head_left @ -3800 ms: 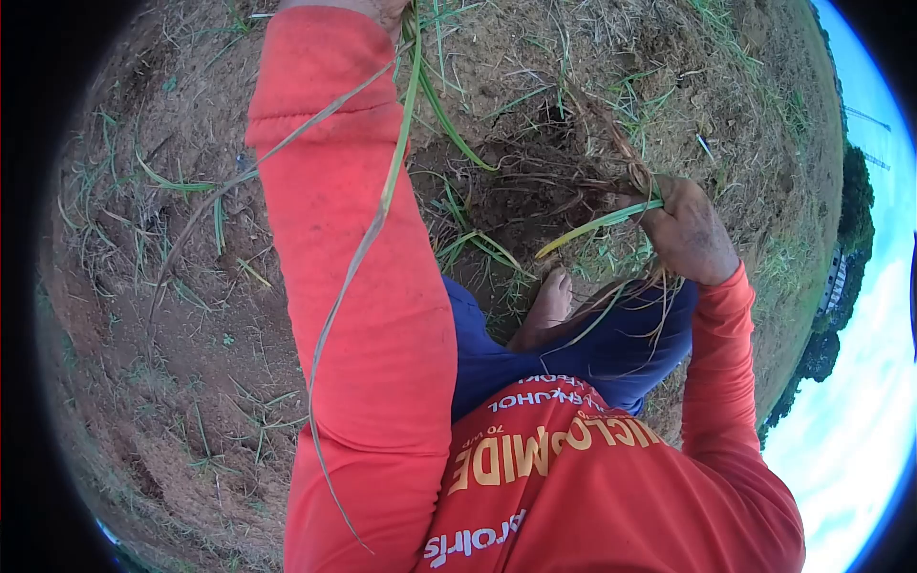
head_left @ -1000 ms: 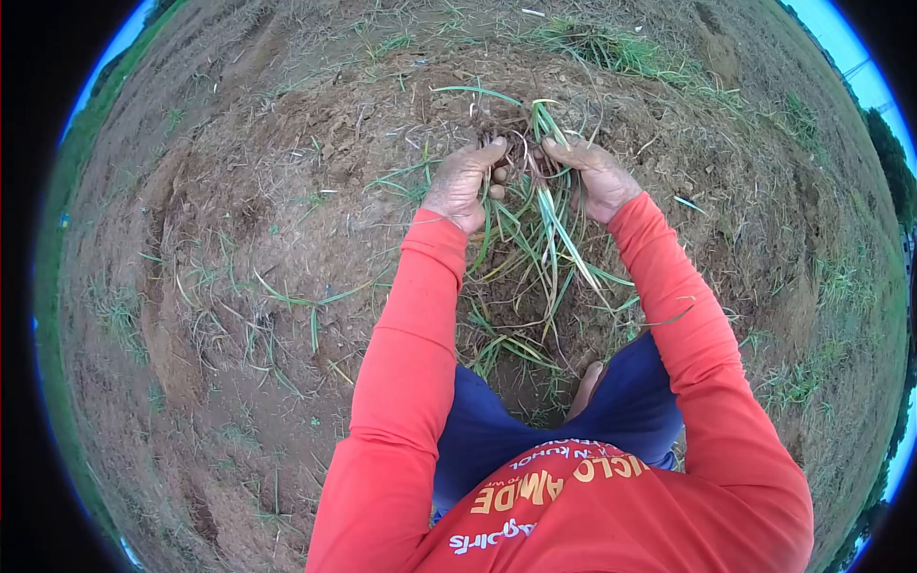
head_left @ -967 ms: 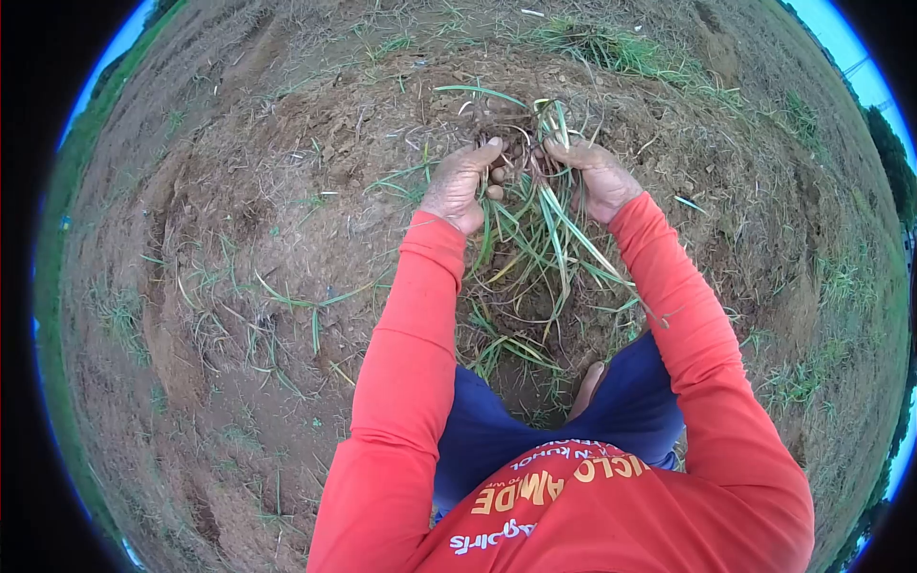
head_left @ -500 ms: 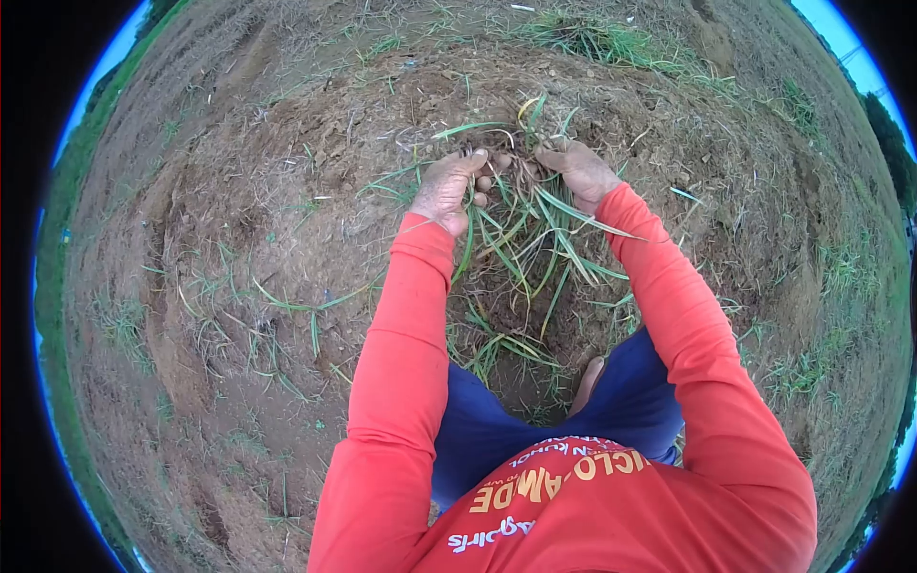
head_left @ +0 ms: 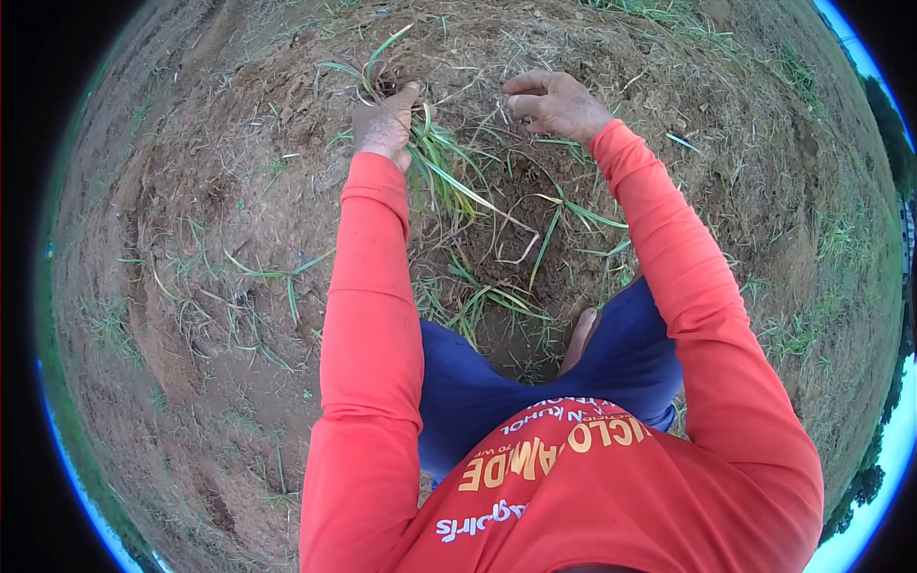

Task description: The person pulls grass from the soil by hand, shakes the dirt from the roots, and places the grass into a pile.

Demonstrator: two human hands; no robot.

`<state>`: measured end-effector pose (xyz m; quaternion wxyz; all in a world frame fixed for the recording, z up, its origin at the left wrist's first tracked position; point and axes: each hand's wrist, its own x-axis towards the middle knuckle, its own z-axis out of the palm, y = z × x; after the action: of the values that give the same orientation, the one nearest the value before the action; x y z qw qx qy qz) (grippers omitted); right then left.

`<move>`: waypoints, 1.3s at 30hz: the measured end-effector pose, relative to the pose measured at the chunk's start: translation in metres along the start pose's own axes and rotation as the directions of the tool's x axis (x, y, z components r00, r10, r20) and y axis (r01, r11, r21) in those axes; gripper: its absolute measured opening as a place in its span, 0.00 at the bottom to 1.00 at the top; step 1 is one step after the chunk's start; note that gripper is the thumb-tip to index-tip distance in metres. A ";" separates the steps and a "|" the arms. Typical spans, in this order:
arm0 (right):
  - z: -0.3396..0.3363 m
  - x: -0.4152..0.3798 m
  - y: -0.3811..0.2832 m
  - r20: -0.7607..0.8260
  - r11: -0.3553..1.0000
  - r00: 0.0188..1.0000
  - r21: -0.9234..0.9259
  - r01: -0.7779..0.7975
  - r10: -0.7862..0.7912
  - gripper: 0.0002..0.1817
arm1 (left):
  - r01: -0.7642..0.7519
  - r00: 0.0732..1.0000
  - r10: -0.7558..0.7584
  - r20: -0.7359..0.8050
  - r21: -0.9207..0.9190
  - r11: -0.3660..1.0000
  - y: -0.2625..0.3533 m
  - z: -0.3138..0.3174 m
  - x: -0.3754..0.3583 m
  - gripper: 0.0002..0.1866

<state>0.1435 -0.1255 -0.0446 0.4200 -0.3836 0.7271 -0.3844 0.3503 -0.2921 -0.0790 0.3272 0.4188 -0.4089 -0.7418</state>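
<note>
Over at the far left I see brown soil (head_left: 177,315) with sparse green growth. Loose grass blades (head_left: 291,275) lie spread on it, left of the person's left sleeve (head_left: 368,315).

The left hand (head_left: 384,124) is up near the top of the view, closed around a clump of grass (head_left: 437,164). Its thumb presses on the clump close to some dark roots (head_left: 385,82); a few green blades poke up beyond the fingers, and the rest hang down to the right, green and yellowish.

Below the clump, another tuft of grass (head_left: 492,298) lies on the ground in front of the blue trousers (head_left: 549,382). Between the two forearms the earth looks dark and rough, with a few long blades (head_left: 568,205) across it and a thin, pale, bent stem (head_left: 523,246) to their left. A bare foot (head_left: 578,339) shows beside the right-hand trouser leg.

The right hand (head_left: 564,107) is well apart from the left, its grip loosened, fingers half curled with a gap between them. Thin strands run near its fingertips; I can't tell whether they touch.

Right of that hand, a narrow pale strip (head_left: 683,143) rests on the soil. Trees (head_left: 869,482) edge the field at the far right.
</note>
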 end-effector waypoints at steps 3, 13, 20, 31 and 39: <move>-0.019 0.019 0.057 -0.089 0.839 0.992 -0.543 0.023 -0.085 0.27 | -0.317 0.943 0.319 -0.089 0.035 0.948 0.035 -0.014 -0.010 0.23; 0.049 0.002 0.071 0.056 0.585 0.977 -0.793 0.170 -0.207 0.25 | -0.408 0.886 0.436 -0.158 0.182 0.895 0.067 -0.030 -0.033 0.38; 0.043 0.011 0.090 0.060 0.605 0.954 -0.761 0.234 -0.294 0.15 | -0.515 0.831 0.536 -0.153 0.155 0.843 0.074 -0.037 -0.043 0.12; 0.063 0.006 0.083 -0.050 0.424 0.954 -0.902 0.084 -0.296 0.11 | -0.418 0.861 0.448 -0.239 0.166 0.893 0.085 -0.045 -0.048 0.07; 0.044 -0.005 0.053 -0.124 0.479 0.977 -0.877 -0.026 -0.175 0.16 | -0.380 0.882 0.420 -0.213 0.205 0.902 0.086 -0.053 -0.044 0.06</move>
<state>0.1731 -0.1095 -0.1056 0.0752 -0.5351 0.8413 -0.0150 0.4293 -0.3120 -0.0047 0.4887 0.4403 -0.4988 -0.5644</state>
